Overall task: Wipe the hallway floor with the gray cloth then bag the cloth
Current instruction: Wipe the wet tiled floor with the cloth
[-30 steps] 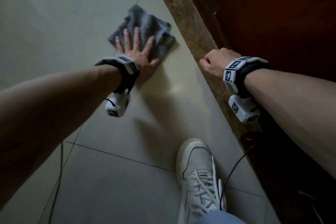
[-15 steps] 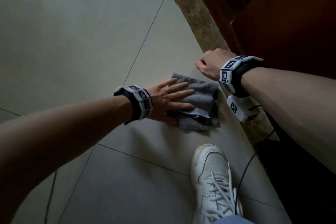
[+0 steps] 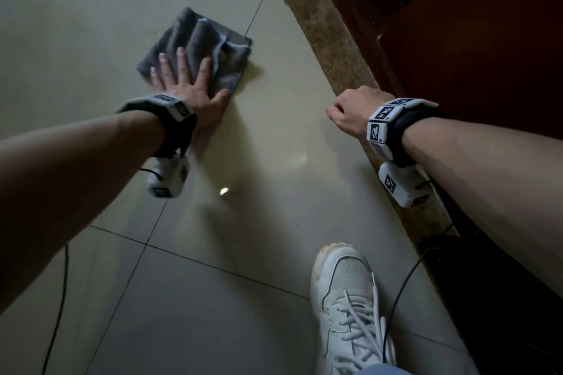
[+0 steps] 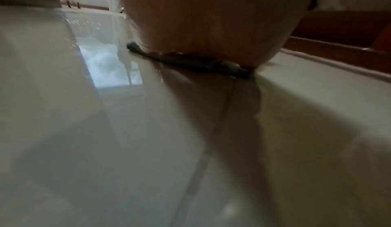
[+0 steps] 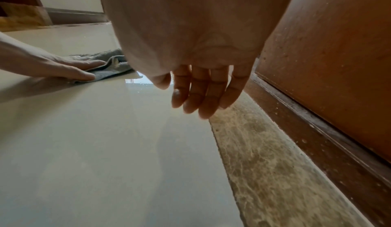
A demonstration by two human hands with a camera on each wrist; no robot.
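Observation:
The gray cloth [image 3: 210, 39] lies crumpled on the pale tiled floor [image 3: 274, 161]. My left hand [image 3: 182, 76] presses flat on its near edge, fingers straight and spread. In the left wrist view the palm [image 4: 211, 21] sits on the cloth [image 4: 190, 62], whose edge shows beneath it. The right wrist view shows the left hand [image 5: 63, 68] on the cloth [image 5: 110, 70] from the side. My right hand [image 3: 350, 113] hovers by the stone strip; its fingers [image 5: 201, 93] hang loosely and hold nothing. No bag is in view.
A mottled stone threshold [image 3: 329, 39] runs along the right, with a dark wooden door [image 3: 472, 39] behind it. My white shoe [image 3: 347, 298] stands at the bottom, and a black cable [image 3: 402, 283] trails beside it. Another cable [image 3: 58, 298] lies at the left.
Half a second ago my left hand had drawn the cloth in close to the right hand; now it has pushed the cloth away and to the left. The right hand has hardly moved.

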